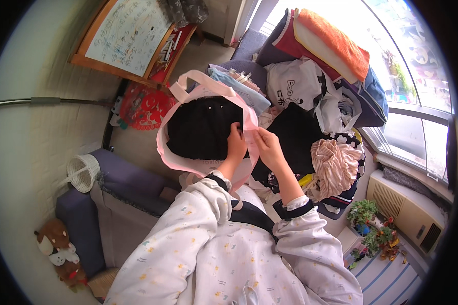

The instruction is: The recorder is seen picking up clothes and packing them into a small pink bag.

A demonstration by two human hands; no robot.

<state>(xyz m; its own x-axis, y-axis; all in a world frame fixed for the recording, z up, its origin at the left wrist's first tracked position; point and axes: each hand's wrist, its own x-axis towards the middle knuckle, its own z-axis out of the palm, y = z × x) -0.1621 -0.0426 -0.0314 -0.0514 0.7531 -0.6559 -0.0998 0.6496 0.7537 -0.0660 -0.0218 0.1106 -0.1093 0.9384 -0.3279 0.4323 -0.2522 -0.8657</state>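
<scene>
A pink tote bag (164, 147) with a looped handle stands open in front of me, and folded black clothing (198, 127) with two small shiny dots fills it. My left hand (234, 147) reaches inside the bag's right side, its fingers closed at the edge of the black clothing; part of the grip is hidden. Just right of it, my right hand (269, 147) pinches the bag's right rim. Beside that hand lies another black garment (294, 133), on a pile with a crumpled beige garment (336, 168).
Behind the pile are a white plastic bag (292, 84), folded light-blue clothes (239, 86) and an orange towel (336, 43). A whiteboard (127, 35) stands far left. A white basket (84, 173) and plush toys (61, 249) are at left; potted plants (371, 223) are at right.
</scene>
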